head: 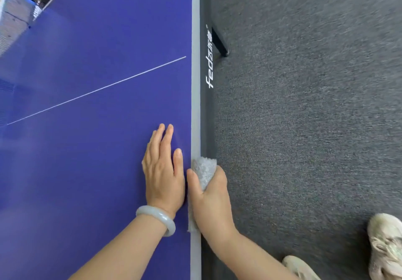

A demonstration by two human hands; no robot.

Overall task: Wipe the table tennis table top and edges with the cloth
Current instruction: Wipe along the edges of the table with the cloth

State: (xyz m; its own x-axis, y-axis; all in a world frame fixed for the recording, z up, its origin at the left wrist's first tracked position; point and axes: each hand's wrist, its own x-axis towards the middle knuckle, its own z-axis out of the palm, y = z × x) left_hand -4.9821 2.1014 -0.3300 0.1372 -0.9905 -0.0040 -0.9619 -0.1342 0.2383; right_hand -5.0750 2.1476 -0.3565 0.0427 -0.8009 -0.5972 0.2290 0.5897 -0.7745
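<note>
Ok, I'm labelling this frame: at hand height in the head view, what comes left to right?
Blue table top, left hand, cloth gripped by the right hand at the grey table edge, grey carpet, pale shoe.

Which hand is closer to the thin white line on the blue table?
Left. The left hand lies flat on the top, just short of the line; the right hand grips the cloth at the edge, farther off.
</note>
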